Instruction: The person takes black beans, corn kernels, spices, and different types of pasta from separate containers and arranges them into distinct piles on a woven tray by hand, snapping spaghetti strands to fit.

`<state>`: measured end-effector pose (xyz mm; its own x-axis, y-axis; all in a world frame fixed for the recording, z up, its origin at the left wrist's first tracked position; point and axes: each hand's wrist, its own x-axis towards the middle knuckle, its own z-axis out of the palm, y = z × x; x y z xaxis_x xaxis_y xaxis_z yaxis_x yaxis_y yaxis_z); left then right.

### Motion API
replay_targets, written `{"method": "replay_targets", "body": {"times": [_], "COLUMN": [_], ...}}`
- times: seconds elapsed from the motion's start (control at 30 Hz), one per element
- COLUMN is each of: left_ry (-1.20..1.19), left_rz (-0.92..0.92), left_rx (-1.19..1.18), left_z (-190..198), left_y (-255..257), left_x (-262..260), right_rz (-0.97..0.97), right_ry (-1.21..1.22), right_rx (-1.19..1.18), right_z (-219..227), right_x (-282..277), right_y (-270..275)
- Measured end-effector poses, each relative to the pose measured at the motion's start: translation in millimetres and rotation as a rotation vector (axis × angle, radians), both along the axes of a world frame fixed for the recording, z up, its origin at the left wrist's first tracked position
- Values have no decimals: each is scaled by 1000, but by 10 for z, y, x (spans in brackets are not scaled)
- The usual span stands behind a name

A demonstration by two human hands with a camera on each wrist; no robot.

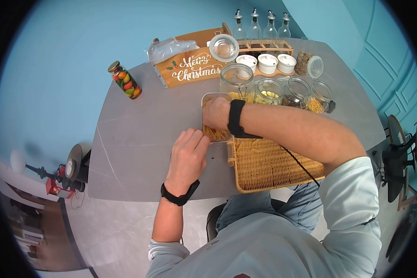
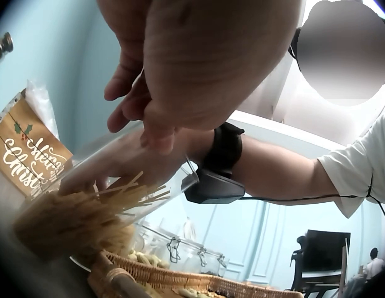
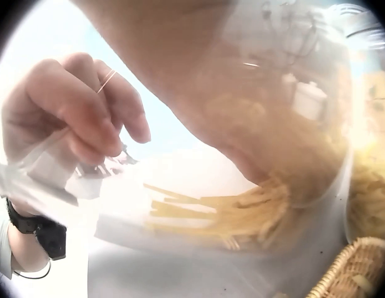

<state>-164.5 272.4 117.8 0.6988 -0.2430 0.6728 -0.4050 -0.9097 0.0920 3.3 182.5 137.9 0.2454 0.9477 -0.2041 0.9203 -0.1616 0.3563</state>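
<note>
A clear rectangular container point(image 1: 203, 104) holds dry pasta strips point(image 1: 213, 134) and is tilted in the left wrist view. My left hand point(image 1: 188, 152) grips its near rim between thumb and fingers. My right hand point(image 1: 216, 112) reaches inside the container, with its fingers down among the pasta strips point(image 3: 248, 214). Whether those fingers are closed around any strips I cannot tell, because pasta and the hand itself hide the fingertips. Just beyond stands a large open glass jar point(image 1: 236, 79) with yellow pasta at its bottom.
A wicker basket point(image 1: 273, 167) sits at the near edge, under my right forearm. Open glass jars point(image 1: 269, 91), white lidded pots point(image 1: 267, 64) and bottles point(image 1: 255, 30) stand behind. A wooden Christmas crate point(image 1: 185, 69) is at the back, a jar of colourful contents point(image 1: 125, 81) left.
</note>
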Motion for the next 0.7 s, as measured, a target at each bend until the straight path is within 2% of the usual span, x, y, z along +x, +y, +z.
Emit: {"method": "replay_targets", "body": {"times": [0.23,0.4,0.7], "left_ry": [-7,-2,-13], "left_rz": [25,26,32], "left_rx": [-32,-10,-68], "left_z": [25,26,39], "left_y": [-30,-8,18], "left_x": [11,3,30], "right_rz": [-35,39,165], "right_ry": [33,1,96], "right_rx": [-86,23,199], "right_z": [86,-1,436], "right_x": [-49,-3,-40], "right_y": [37,-20,-293]}}
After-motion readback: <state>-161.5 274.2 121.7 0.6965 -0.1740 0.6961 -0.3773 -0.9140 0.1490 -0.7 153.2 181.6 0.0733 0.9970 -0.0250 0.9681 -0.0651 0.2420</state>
